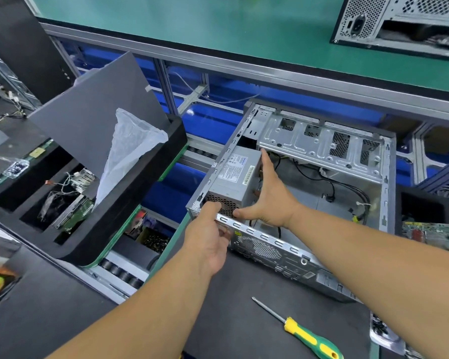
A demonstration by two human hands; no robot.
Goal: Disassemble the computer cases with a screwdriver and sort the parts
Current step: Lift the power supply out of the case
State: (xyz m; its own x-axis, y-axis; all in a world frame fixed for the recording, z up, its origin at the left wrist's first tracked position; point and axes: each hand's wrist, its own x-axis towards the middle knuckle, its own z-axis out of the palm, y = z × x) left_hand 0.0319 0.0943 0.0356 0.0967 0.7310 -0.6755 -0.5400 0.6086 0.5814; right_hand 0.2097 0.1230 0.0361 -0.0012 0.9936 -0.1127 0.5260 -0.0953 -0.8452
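Right hand (266, 200): fingers (266, 161) straight and together, laid flat along the inner side of the power supply (233, 180), thumb spread to its perforated near end; a pressing, bracing contact and no curled grip. Left hand (210, 242): thumb on top of the case's near rim by the power supply's vent, remaining fingers curled under the rim and mostly hidden (whether they reach the unit itself cannot be told). Power supply: grey metal box, labelled on top, seated in the near-left corner of the open computer case (322, 182); black cables trail from its inner side across the case floor. Handling, as judged: rigid and fairly heavy for its bulk, smooth sheet-metal faces that may slip under flat fingers; best taken across two opposite faces with both hands, clear of the vent holes and the sharp case rim; trailing cables may snag on lifting. Computer case: lying on its side on the dark table (231, 294), drive cage along the far wall. Screwdriver (300, 331): yellow-and-green handle, lying loose on the table near the person, apart from both hands. Sorting tray (130, 216): black, compartmented, to the left, holding boards and wires, with a clear bag (132, 149) standing in it. Circuit board (430, 235): at the right edge, beside the case.
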